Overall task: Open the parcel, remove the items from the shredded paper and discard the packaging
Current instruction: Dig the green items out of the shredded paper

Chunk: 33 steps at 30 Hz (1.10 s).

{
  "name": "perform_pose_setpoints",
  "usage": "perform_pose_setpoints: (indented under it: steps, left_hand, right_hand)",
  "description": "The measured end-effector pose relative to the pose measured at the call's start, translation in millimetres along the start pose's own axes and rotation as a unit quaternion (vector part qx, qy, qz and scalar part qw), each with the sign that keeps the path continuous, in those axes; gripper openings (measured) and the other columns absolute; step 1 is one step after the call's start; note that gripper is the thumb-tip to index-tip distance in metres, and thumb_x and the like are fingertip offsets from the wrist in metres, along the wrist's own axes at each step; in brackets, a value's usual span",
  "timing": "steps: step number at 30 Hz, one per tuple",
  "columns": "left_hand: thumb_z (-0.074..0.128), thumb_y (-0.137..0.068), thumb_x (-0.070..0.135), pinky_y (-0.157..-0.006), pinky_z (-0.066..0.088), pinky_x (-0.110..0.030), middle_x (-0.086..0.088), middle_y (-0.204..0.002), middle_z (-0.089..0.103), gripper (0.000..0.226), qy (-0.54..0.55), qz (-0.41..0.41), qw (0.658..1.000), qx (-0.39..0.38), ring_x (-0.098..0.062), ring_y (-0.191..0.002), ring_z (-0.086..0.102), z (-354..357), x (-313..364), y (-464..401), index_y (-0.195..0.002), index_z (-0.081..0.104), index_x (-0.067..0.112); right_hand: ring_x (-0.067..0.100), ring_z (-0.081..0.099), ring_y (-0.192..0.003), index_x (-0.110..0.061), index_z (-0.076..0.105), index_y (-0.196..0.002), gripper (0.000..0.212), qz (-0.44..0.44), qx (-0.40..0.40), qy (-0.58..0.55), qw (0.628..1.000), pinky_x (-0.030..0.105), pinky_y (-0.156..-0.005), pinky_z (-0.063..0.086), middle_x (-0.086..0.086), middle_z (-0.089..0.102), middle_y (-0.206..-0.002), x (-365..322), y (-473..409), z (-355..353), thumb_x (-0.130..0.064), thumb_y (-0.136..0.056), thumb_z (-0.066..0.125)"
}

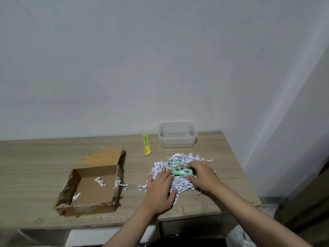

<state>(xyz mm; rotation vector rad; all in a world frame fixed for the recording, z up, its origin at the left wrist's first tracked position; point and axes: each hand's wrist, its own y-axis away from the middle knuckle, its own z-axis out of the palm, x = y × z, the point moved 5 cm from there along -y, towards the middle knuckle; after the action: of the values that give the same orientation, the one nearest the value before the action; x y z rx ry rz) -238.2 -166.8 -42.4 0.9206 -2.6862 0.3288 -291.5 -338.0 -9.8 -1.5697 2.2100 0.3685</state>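
Right hand (pixel 202 175) grasps green item (pixel 181 172), left hand (pixel 160 189) flat on shreds (pixel 179 184); box (pixel 92 205) opened, sorting and discarding left.

Matt wood-grain tabletop (pixel 178 143). Rough torn brown cardboard box (pixel 92 186), crinkled white shredded paper (pixel 181 182). Translucent smooth plastic tub (pixel 178 134), glossy green-yellow plastic cutter (pixel 146 144).

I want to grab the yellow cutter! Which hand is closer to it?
Left, though only slightly. The left hand lies on the shredded paper, below and a little right of the cutter. The right hand is farther right, touching a green item.
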Motion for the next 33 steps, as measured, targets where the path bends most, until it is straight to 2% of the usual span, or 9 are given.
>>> perform_pose_setpoints:
  steps: [4, 8, 12, 16, 23, 27, 33]
  left_hand:
    - [0.035, -0.091, 0.053, -0.114, -0.003, -0.052, 0.014, -0.153, 0.024, 0.054, 0.001, 0.004, 1.0, 0.007, -0.008, -0.145, 0.007, 3.9, -1.5, 2.4, -0.139, 0.037, 0.028]
    - [0.027, -0.091, 0.059, -0.113, -0.007, -0.045, 0.014, -0.156, 0.019, 0.061, 0.0, 0.028, 0.999, 0.032, -0.004, -0.145, 0.0, 13.5, -5.3, 8.6, -0.143, 0.032, 0.029]
    - [0.028, -0.091, 0.058, -0.113, -0.006, -0.045, 0.014, -0.155, 0.021, 0.06, 0.01, 0.033, 0.999, 0.042, -0.003, -0.144, 0.001, 16.7, -7.5, 8.1, -0.143, 0.033, 0.028]
    - [0.031, -0.091, 0.056, -0.115, 0.002, -0.049, 0.015, -0.153, 0.025, 0.056, 0.027, 0.033, 0.998, 0.054, -0.002, -0.144, 0.004, 15.5, -7.8, 8.0, -0.139, 0.038, 0.028]
    - [0.043, -0.09, 0.049, -0.114, 0.007, -0.048, 0.013, -0.146, 0.039, 0.042, 0.057, 0.03, 0.993, 0.1, -0.005, -0.142, 0.018, 14.9, -11.1, 9.5, -0.123, 0.051, 0.024]
    - [0.042, -0.09, 0.049, -0.115, 0.005, -0.048, 0.012, -0.146, 0.039, 0.042, 0.054, 0.028, 0.993, 0.099, -0.006, -0.142, 0.018, 15.4, -11.8, 9.0, -0.122, 0.052, 0.024]
    - [0.043, -0.09, 0.048, -0.114, -0.004, -0.042, 0.012, -0.147, 0.038, 0.042, 0.051, 0.031, 0.992, 0.109, -0.006, -0.142, 0.018, 14.1, -10.7, 10.4, -0.123, 0.051, 0.024]
  right_hand:
    - [0.016, 0.052, -0.103, -0.022, 0.062, -0.098, 0.033, -0.005, 0.03, -0.032, 0.999, 0.032, -0.084, 0.042, -0.011, 0.05, -0.092, -5.5, 1.7, -8.8, -0.009, -0.07, 0.049]
    - [0.018, 0.054, -0.092, -0.019, 0.065, -0.088, 0.027, -0.066, 0.12, -0.081, 0.987, 0.031, -0.081, 0.043, -0.012, 0.055, -0.084, -19.3, -0.2, -18.1, -0.012, -0.07, 0.045]
    - [0.018, 0.052, -0.099, -0.021, 0.067, -0.097, 0.02, -0.088, 0.044, -0.032, 0.995, 0.031, -0.089, 0.039, -0.007, 0.068, -0.097, -35.4, -10.0, -3.9, -0.019, -0.082, 0.055]
    - [0.024, 0.047, -0.108, -0.022, 0.066, -0.106, 0.024, -0.039, -0.034, 0.062, 0.997, 0.037, -0.093, 0.038, -0.001, 0.068, -0.104, -34.2, -18.0, 8.0, -0.026, -0.084, 0.057]
    - [0.021, 0.047, -0.108, -0.022, 0.066, -0.108, 0.025, -0.05, -0.03, 0.054, 0.997, 0.037, -0.096, 0.037, -0.004, 0.067, -0.107, -34.7, -19.5, 3.7, -0.024, -0.083, 0.061]
    - [0.023, 0.046, -0.11, -0.023, 0.06, -0.117, 0.033, -0.051, -0.014, 0.062, 0.997, 0.038, -0.096, 0.035, -0.003, 0.061, -0.109, -33.6, -15.4, -1.6, -0.023, -0.084, 0.058]
    - [0.019, 0.047, -0.11, -0.026, 0.061, -0.109, 0.027, -0.042, 0.044, -0.007, 0.998, 0.036, -0.093, 0.035, -0.007, 0.061, -0.111, -33.3, -11.2, -19.2, -0.021, -0.083, 0.055]
